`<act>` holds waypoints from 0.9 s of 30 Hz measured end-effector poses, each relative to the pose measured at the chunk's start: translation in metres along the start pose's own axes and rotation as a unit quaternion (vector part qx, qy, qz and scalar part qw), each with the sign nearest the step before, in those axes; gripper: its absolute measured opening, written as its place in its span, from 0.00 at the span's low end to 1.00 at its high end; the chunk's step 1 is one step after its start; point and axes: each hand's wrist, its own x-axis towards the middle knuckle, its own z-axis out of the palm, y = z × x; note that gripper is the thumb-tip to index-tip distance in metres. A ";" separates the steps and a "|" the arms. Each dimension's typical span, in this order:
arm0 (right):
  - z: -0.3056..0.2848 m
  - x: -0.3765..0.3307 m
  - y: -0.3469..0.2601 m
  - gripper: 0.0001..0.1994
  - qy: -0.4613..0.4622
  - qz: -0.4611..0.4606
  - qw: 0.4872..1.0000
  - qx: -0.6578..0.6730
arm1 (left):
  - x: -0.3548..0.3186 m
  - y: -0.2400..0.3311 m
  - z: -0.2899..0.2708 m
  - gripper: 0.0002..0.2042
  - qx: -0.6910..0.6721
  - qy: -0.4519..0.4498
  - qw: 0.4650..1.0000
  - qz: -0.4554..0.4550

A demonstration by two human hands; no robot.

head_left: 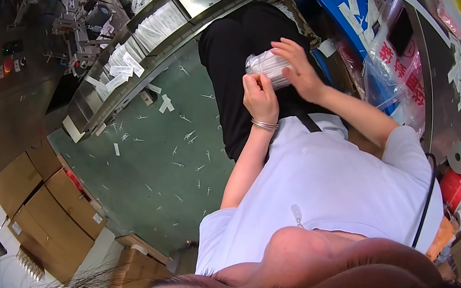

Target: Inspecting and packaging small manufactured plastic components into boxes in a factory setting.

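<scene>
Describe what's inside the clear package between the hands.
Slim white pieces show through the clear package, lying side by side. The left hand and right hand cover parts of it, so the contents there cannot be seen.

your left hand [261,101]: curled up, kinda pinchy | your right hand [304,78]: fingers loosely fanned, bit farther and right | left forearm [246,168] points far, right forearm [358,115] slants leftward

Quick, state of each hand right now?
Left hand: closed, holding the edge of the clear-wrapped white bundle.
Right hand: open, at the bundle's right side; whether it touches can't be told.
</scene>
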 end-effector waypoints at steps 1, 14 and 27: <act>0.013 0.001 -0.004 0.22 -0.005 0.006 0.999 -0.031 | 0.000 0.002 0.000 0.06 0.019 -0.001 1.000 0.010; 0.036 -0.005 0.012 0.35 0.028 0.068 0.997 -0.016 | 0.035 0.000 -0.008 0.22 0.203 -0.123 0.929 0.284; -0.017 0.031 -0.011 0.20 0.073 0.157 0.985 -0.025 | 0.050 -0.038 0.012 0.38 -0.098 -0.029 0.956 0.276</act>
